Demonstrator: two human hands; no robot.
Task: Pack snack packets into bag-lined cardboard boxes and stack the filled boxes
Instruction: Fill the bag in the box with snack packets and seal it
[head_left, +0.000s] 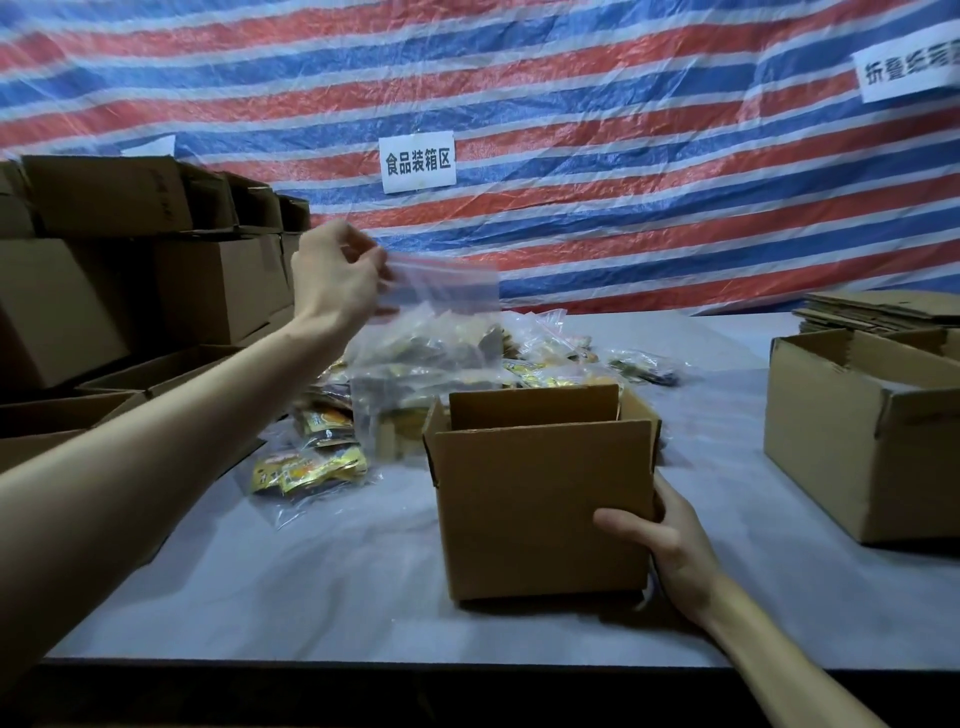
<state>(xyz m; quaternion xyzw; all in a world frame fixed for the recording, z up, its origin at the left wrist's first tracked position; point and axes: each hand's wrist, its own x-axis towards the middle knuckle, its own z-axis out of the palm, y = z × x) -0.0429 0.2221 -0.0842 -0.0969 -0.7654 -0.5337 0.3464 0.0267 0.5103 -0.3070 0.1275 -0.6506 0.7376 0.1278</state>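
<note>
on the surface (311, 597) a box (540, 509) is being gripped steady by the right hand (670, 540) for the left hand's (332, 280) pinched bag (447, 286) at ten o'clock.

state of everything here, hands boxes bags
left hand: raised, pinching top of clear zip-top plastic bag
clear zip-top plastic bag: lifted, hanging above the grey table
right hand: gripping corner of small brown cardboard box
small brown cardboard box: upright, flaps open
bagged yellow snack packets: lying loose on the table
larger brown cardboard box, right: flaps open
flat cardboard sheets: stacked, not assembled
brown cardboard boxes, left: stacked
</note>
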